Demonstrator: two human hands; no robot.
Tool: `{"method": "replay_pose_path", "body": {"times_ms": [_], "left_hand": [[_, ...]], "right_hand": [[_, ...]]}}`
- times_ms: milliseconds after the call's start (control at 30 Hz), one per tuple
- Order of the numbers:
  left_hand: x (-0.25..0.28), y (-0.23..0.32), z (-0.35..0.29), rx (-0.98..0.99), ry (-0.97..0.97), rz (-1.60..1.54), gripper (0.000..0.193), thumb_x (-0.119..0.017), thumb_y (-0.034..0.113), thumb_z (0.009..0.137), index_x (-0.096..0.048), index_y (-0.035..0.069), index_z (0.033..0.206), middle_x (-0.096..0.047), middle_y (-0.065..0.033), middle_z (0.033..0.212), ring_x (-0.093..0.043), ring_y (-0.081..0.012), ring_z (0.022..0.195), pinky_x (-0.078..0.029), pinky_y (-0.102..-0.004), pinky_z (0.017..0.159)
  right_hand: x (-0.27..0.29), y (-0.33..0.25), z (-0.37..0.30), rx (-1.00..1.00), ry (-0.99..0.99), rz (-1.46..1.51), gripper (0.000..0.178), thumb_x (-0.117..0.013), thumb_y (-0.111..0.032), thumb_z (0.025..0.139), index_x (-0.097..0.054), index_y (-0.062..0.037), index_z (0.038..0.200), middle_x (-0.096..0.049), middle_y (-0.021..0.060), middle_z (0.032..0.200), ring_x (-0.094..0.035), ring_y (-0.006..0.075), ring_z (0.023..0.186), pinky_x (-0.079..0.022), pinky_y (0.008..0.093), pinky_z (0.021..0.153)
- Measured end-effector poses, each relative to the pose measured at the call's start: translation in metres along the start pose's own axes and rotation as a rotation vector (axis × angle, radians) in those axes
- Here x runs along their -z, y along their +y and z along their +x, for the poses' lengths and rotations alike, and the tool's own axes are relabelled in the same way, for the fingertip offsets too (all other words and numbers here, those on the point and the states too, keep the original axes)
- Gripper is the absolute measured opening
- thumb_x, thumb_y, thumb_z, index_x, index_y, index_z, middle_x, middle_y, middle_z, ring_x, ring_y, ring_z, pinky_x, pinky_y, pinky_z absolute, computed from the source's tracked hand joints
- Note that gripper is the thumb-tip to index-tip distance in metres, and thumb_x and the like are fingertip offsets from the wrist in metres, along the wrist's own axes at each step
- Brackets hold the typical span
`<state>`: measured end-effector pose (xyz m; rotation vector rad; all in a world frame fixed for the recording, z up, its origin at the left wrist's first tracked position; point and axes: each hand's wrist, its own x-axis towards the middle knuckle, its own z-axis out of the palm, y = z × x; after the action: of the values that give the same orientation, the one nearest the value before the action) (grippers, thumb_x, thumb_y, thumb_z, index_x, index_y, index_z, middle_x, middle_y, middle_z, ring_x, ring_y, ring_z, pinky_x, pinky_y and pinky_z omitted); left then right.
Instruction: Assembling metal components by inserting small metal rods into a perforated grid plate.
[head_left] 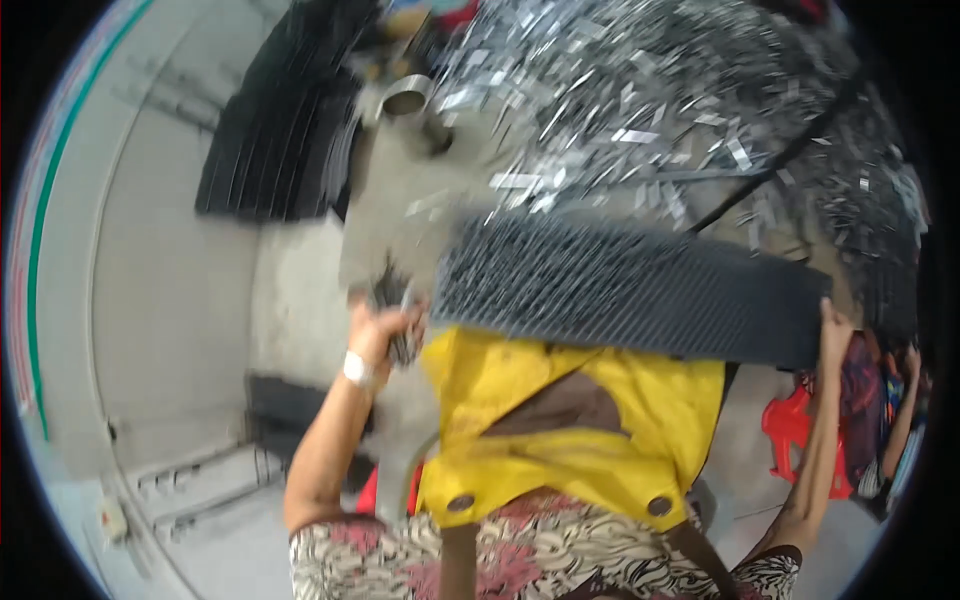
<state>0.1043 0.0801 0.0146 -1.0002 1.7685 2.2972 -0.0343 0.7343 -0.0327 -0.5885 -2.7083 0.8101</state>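
Note:
A long dark grey ribbed block of stacked metal strips lies across the near edge of a grey worktable, above my yellow apron. My left hand, with a white band at the wrist, is closed around a small bundle of dark thin strips at the block's left end. At the block's right end my right hand presses against its side with fingers up.
A big heap of shiny loose metal strips covers the table's far side, with a black cable across it. A metal cylinder stands at the back. Black stacked sheets lie at left. A red plastic stool and another person's arm are at right.

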Motion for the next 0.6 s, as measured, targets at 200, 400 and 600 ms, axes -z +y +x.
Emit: {"method": "replay_pose_path", "body": {"times_ms": [200, 400, 600], "left_hand": [[0.023, -0.006, -0.004, 0.008, 0.055, -0.133, 0.024, -0.055, -0.001, 0.064, -0.051, -0.004, 0.087, -0.053, -0.0122, 0.065, -0.051, -0.0211, 0.048, -0.043, -0.0321, 0.042], [0.061, -0.008, 0.030, -0.099, 0.097, -0.108, 0.019, -0.052, -0.002, 0.064, -0.050, -0.005, 0.083, -0.052, -0.0126, 0.059, -0.052, -0.0231, 0.043, -0.045, -0.0361, 0.037], [0.078, 0.002, 0.044, -0.195, 0.124, -0.038, 0.022, -0.053, -0.003, 0.064, -0.048, -0.004, 0.085, -0.054, -0.0135, 0.059, -0.053, -0.0232, 0.042, -0.046, -0.0354, 0.035]], "right_hand": [[-0.020, -0.063, -0.041, -0.147, 0.001, 0.005, 0.039, -0.066, -0.032, 0.071, -0.057, 0.0059, 0.070, -0.059, 0.0148, 0.066, -0.056, 0.0241, 0.062, -0.042, 0.0375, 0.059], [-0.029, -0.121, -0.065, -0.252, -0.046, 0.028, 0.040, -0.064, -0.035, 0.070, -0.059, 0.0027, 0.083, -0.060, 0.0245, 0.086, -0.057, 0.0394, 0.086, -0.044, 0.0424, 0.075], [-0.033, -0.129, -0.079, -0.165, -0.093, 0.116, 0.038, -0.065, -0.031, 0.069, -0.057, 0.0052, 0.077, -0.059, 0.0257, 0.080, -0.057, 0.0398, 0.080, -0.045, 0.0448, 0.071]]}}
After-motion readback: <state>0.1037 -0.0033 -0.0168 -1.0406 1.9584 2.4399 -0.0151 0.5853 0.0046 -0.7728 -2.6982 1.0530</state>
